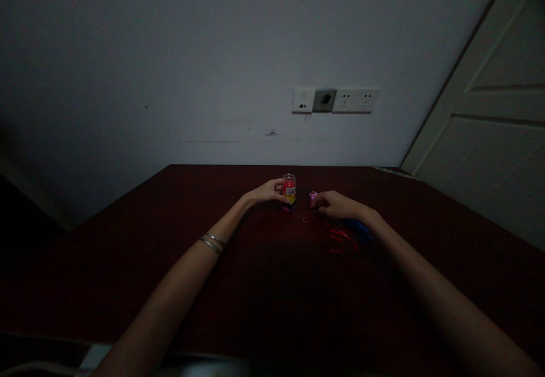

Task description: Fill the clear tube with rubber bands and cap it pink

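Near the middle of the table, my left hand [275, 191] is wrapped around a small clear jar [289, 193]. The jar is upright with its mouth uncovered, and red, yellow and dark contents show through its wall. To the right, the fingertips of my right hand [334, 204] are closed at a small pinkish-purple round thing [313, 197]; its kind is too small to make out. A thin pale loop [305, 220], like a rubber band, lies between the hands. Red loops or strands [338, 234] and a blue item [358, 226] lie under and beside my right wrist, partly hidden.
The dark reddish table [238, 297] meets a pale wall [170, 82] at the back. Power sockets [355, 100] are set in the wall above it. A panelled door [489, 116] stands at the right. A pale object [96, 357] sits by the near left edge.
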`<state>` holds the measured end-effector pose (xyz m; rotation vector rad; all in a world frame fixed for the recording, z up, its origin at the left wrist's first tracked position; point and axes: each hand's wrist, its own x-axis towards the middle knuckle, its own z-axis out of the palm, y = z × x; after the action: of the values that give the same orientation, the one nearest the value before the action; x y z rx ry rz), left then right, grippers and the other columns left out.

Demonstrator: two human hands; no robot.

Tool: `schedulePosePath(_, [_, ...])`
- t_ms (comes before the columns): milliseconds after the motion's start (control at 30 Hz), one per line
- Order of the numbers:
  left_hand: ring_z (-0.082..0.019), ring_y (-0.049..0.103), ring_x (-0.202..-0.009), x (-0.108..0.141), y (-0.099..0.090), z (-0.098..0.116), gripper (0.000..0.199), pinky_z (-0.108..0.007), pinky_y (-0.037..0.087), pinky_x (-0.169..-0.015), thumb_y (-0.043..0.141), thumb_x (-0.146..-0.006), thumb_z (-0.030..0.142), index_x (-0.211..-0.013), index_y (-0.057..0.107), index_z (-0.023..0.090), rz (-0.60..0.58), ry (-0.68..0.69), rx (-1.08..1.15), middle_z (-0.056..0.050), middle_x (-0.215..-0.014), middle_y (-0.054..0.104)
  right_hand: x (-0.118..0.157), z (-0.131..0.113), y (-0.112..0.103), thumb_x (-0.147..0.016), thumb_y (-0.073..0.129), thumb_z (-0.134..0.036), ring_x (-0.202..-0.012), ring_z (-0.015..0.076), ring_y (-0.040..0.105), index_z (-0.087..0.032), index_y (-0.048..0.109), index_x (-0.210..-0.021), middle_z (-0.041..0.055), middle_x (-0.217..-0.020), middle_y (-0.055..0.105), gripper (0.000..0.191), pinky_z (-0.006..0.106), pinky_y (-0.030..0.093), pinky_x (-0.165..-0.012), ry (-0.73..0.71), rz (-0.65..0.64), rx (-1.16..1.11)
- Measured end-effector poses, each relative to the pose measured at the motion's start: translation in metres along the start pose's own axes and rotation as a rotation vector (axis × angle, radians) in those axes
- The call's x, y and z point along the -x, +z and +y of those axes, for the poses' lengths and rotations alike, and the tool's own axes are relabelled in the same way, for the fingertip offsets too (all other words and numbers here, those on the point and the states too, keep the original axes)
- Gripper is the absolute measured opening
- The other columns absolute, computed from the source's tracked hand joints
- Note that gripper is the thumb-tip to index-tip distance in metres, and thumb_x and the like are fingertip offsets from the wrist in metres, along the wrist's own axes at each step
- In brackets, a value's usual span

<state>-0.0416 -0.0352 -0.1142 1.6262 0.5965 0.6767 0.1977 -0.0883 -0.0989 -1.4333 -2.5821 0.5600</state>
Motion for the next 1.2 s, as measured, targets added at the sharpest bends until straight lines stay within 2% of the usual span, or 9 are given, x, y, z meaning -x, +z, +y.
schedulePosePath(200, [-0.016,0.058,-0.091,-0.002,0.003,-0.002,0.054,-0.038,0.041,-0.089,0.074,-0.055,0.010,-0.103,0.051,0.010,-0.011,0.011,-0.020,-0.012,-0.105,0.059,-0.003,0.005,0.013,-0.071,0.047,-0.008,-0.095,0.0199,0.057,-0.013,0.064,-0.098,0.0107,-0.104,0.064,0.032,0.026,0.040,-0.084,-0.028,0.046,0.072])
schedulePosePath(400, [-0.017,0.057,-0.095,-0.003,0.005,0.001,0.054,-0.037,0.040,-0.091,0.074,-0.054,0.010,-0.103,0.051,0.011,-0.011,0.009,-0.052,-0.012,-0.108,0.058,0.001,0.003,0.011,-0.075,0.046,-0.012,-0.076,0.0177,0.058,-0.013,0.064,-0.089,0.0090,-0.086,0.065,0.023,0.024,0.042,-0.069,0.028,-0.037,0.063])
schedulePosePath(700, [-0.019,0.055,-0.102,0.006,-0.003,0.012,0.058,-0.036,0.039,-0.092,0.071,-0.061,0.015,-0.115,0.051,0.013,-0.086,-0.011,-0.006,-0.012,-0.114,0.056,0.015,-0.001,0.006,-0.071,0.047,-0.013,-0.071,0.0156,0.058,-0.013,0.064,-0.088,0.0069,-0.081,0.064,0.024,0.023,0.042,-0.065,0.046,-0.143,0.013])
schedulePosePath(800, [-0.019,0.055,-0.101,0.008,-0.011,0.028,0.057,-0.035,0.040,-0.089,0.068,-0.066,0.019,-0.119,0.048,0.015,0.041,0.036,-0.053,-0.013,-0.115,0.055,0.015,-0.002,0.005,-0.069,0.049,-0.013,-0.073,0.0159,0.058,-0.014,0.064,-0.088,0.0067,-0.082,0.065,0.025,0.023,0.042,-0.066,0.052,-0.123,0.026])
schedulePosePath(900, [-0.017,0.055,-0.096,0.006,-0.008,0.052,0.045,-0.032,0.041,-0.086,0.063,-0.069,0.021,-0.112,0.052,0.014,0.319,0.207,-0.229,-0.011,-0.109,0.057,0.017,-0.003,0.003,-0.068,0.050,-0.013,-0.074,0.0164,0.059,-0.014,0.064,-0.088,0.0069,-0.084,0.065,0.025,0.023,0.042,-0.065,0.090,-0.116,0.038])
schedulePosePath(967, [-0.015,0.054,-0.091,0.006,0.004,0.068,0.032,-0.030,0.041,-0.082,0.060,-0.071,0.020,-0.101,0.057,0.011,0.459,0.331,-0.412,-0.009,-0.101,0.059,0.018,-0.004,0.001,-0.068,0.050,-0.014,-0.073,0.0163,0.059,-0.014,0.064,-0.088,0.0070,-0.084,0.065,0.025,0.023,0.042,-0.063,0.100,-0.136,0.040])
schedulePosePath(1033, [-0.014,0.054,-0.082,0.009,0.024,0.079,0.022,-0.028,0.042,-0.076,0.055,-0.074,0.022,-0.092,0.061,0.011,0.382,0.337,-0.577,-0.007,-0.090,0.061,0.021,-0.005,-0.001,-0.068,0.049,-0.014,-0.071,0.0158,0.058,-0.014,0.064,-0.087,0.0064,-0.081,0.065,0.025,0.023,0.042,-0.061,0.106,-0.170,0.032])
schedulePosePath(1133, [-0.013,0.056,-0.072,0.014,0.058,0.081,0.019,-0.026,0.043,-0.066,0.056,-0.074,0.022,-0.089,0.064,0.013,-0.027,0.259,-0.806,-0.005,-0.080,0.062,0.024,-0.005,-0.004,-0.065,0.049,-0.014,-0.066,0.0144,0.056,-0.014,0.064,-0.087,0.0044,-0.076,0.064,0.027,0.023,0.041,-0.058,0.138,-0.231,-0.010])
schedulePosePath(1200, [-0.015,0.056,-0.068,0.015,0.079,0.071,0.017,-0.027,0.043,-0.064,0.059,-0.071,0.017,-0.086,0.065,0.014,-0.217,0.197,-0.988,-0.005,-0.076,0.062,0.026,-0.003,-0.005,-0.062,0.051,-0.014,-0.064,0.0134,0.055,-0.014,0.064,-0.087,0.0028,-0.074,0.063,0.028,0.022,0.040,-0.056,0.160,-0.269,-0.054])
